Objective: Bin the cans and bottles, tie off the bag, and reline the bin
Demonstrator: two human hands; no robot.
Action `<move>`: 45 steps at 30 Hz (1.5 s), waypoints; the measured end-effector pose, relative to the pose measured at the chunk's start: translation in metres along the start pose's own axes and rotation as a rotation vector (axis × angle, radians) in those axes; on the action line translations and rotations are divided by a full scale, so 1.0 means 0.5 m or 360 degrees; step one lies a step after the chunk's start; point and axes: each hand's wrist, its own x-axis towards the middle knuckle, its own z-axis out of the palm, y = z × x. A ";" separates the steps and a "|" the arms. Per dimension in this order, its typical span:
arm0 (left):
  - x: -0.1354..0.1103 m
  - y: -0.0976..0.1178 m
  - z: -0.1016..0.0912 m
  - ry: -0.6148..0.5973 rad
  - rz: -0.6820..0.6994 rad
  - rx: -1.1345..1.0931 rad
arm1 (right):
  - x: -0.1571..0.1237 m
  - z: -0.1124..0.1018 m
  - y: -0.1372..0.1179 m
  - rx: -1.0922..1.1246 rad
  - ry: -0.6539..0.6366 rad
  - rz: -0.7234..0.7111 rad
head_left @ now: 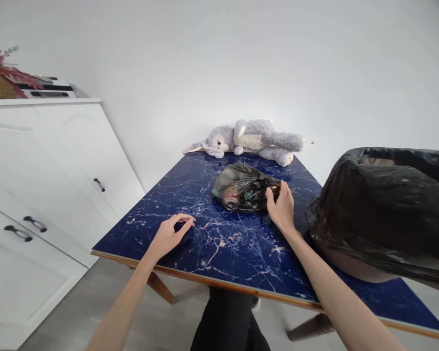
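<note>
A small black plastic bag (241, 191), filled and knotted, lies in the middle of the blue marbled table (219, 248). My right hand (281, 207) grips the bag's right side, fingers curled onto the plastic. My left hand (170, 235) rests on the table to the left, nearer the front edge, its fingers curved with the tips on the surface and nothing in it.
A large bin lined with a black bag (384, 214) lies tilted on the table's right side. A grey plush rabbit (249, 140) lies at the far edge against the wall. A white cabinet (47, 195) with dark handles stands to the left.
</note>
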 end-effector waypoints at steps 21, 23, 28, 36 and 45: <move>-0.005 0.010 -0.005 0.0018 0.0046 0.0005 | -0.024 -0.018 -0.065 0.0243 -0.0296 -0.0346; -0.007 0.018 -0.005 0.0059 0.0103 0.0016 | -0.029 -0.026 -0.081 0.0247 -0.0270 -0.0352; 0.017 0.049 0.019 0.0369 0.0390 0.0163 | -0.041 -0.034 -0.114 0.0308 -0.0232 -0.0384; 0.158 0.089 0.110 0.0596 0.0767 0.0471 | -0.050 -0.029 -0.111 0.0404 -0.0277 -0.0393; 0.230 0.083 0.144 0.0489 0.0781 0.0533 | -0.005 0.000 -0.103 0.0461 -0.0323 -0.0414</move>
